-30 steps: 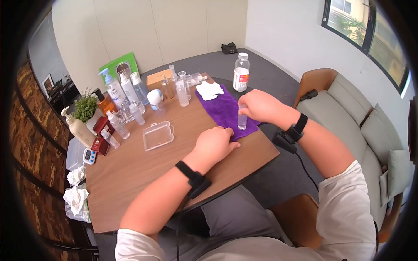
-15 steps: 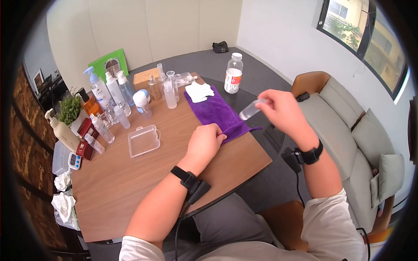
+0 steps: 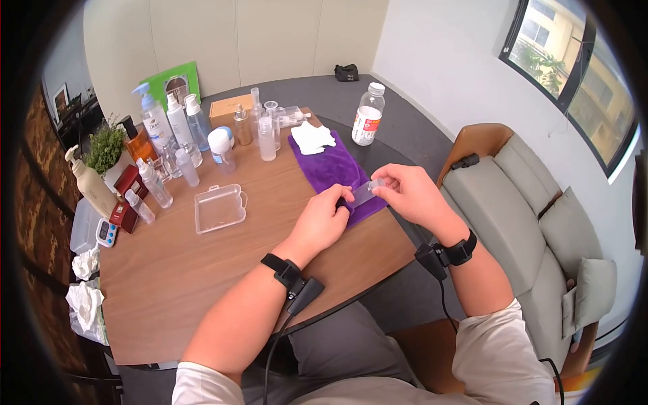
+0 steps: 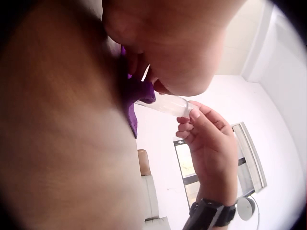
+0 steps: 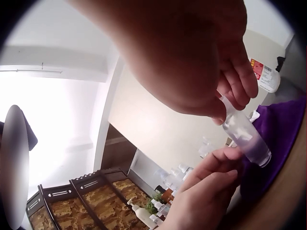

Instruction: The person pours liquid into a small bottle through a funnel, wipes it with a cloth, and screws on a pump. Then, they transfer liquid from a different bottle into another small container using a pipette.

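My right hand [image 3: 413,196] pinches a small clear bottle [image 5: 247,139] by its top end. The bottle is tilted, its base pointing toward my left hand [image 3: 322,219], and a little clear liquid shows inside. My left hand grips a fold of the purple cloth [image 3: 324,169] near the table's right edge. In the left wrist view, a bunched purple edge sticks out from those fingers beside the bottle's base. The right wrist view has the left fingertips right at the side of the bottle.
White tissue [image 3: 312,138] lies on the cloth's far end. Several pump and spray bottles [image 3: 179,125] crowd the table's far left, with an open clear plastic case [image 3: 221,223] nearer. A large labelled bottle [image 3: 368,115] stands beyond the cloth. A grey sofa [image 3: 513,196] is at right.
My right hand lifted the upright bottle off the cloth, swung it out to the right and tilted it, then brought it back against the left hand. The left hand took up a fold of cloth.
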A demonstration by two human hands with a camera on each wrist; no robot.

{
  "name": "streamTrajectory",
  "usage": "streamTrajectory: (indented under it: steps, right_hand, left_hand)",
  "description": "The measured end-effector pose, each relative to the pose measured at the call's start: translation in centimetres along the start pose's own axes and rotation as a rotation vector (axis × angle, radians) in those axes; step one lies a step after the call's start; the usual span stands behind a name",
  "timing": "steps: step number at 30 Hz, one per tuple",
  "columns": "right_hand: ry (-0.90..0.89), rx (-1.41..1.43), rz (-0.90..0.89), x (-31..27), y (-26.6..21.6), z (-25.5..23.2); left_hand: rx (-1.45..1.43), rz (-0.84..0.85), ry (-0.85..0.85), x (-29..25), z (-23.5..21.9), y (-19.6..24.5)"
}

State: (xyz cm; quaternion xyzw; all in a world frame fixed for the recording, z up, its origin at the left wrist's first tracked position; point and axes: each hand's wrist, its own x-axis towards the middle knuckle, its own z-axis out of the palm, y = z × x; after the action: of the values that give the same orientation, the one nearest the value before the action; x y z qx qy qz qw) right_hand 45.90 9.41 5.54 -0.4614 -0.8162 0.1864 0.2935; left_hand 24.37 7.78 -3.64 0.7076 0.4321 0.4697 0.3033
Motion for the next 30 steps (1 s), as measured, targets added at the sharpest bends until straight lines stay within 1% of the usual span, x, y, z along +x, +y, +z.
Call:
streamTrajectory:
  steps: [1,2,4,5,7,8,9,10,12,13,15,16,18,19,21,22,24,25,27,28,30]
  right_hand:
    - [-0.029,0.024,0.038,-0.1,0.4,0.0]
    - [-0.036,0.017,0.038,-0.4,1.1,0.0]
    - [-0.075,0.255,0.102,-1.3,3.4,-0.3]
    - [-0.085,0.412,0.142,-2.1,4.8,0.0]
    - [-0.067,0.424,0.120,-3.7,7.0,0.9]
    - [-0.040,0.446,0.098,-4.2,7.6,1.3]
    - [-0.021,0.352,0.000,-4.6,8.0,1.6]
    - [-0.026,0.349,0.004,-4.7,8.3,1.7]
    - [0.000,0.149,-0.122,-5.0,8.5,1.9]
    - [0.000,0.148,-0.119,-5.0,8.3,1.9]
    - [-0.107,0.164,0.088,-4.8,7.7,1.8]
    - [-0.107,0.162,0.087,-4.6,8.4,1.9]
    - [-0.164,0.592,0.302,-4.0,10.4,2.4]
    - [-0.165,0.591,0.302,-3.9,10.9,2.3]
    - [-0.209,0.712,0.408,-3.5,11.1,2.2]
    - [-0.210,0.712,0.409,-3.5,11.0,2.4]
    - [-0.100,0.562,0.234,-3.8,9.8,2.6]
    - [-0.102,0.562,0.234,-3.9,9.5,2.6]
    - [-0.059,0.367,0.180,-4.3,9.0,2.6]
    - [-0.060,0.366,0.181,-4.3,8.9,2.6]
    - [0.043,0.082,-0.228,-4.4,8.7,2.4]
  left_hand:
    - [-0.044,-0.050,-0.026,0.0,0.1,0.0]
    - [-0.052,-0.052,-0.021,-0.1,0.1,0.1]
    - [0.079,0.123,0.031,-0.3,0.3,0.2]
    - [0.070,0.121,0.038,-0.4,0.3,0.2]
    - [0.309,0.190,0.124,-0.4,0.3,0.0]
    - [0.302,0.186,0.129,-0.4,0.3,0.1]
    - [0.313,0.145,0.075,-0.4,0.2,0.2]
    - [0.324,0.104,0.019,-0.3,0.2,0.2]
    - [0.327,0.131,0.025,-0.1,0.5,-0.1]
    - [0.334,0.163,0.031,0.0,0.6,-0.2]
    - [0.342,0.158,0.013,0.2,0.7,-0.1]
    - [0.351,0.153,-0.002,0.3,0.7,0.0]
    - [0.354,0.173,0.004,0.4,0.9,-0.1]
    - [0.357,0.190,0.008,0.4,1.0,-0.2]
    - [0.355,0.184,0.007,0.4,1.0,-0.3]
    - [0.354,0.177,0.005,0.4,1.0,-0.3]
    - [0.358,0.192,0.007,0.4,0.9,-0.2]
    - [0.363,0.208,0.009,0.4,0.9,-0.1]
    - [0.373,0.221,0.010,0.6,1.0,-0.3]
    - [0.384,0.236,0.012,0.6,1.1,-0.4]
    - [0.386,0.234,0.006,0.5,1.1,-0.2]
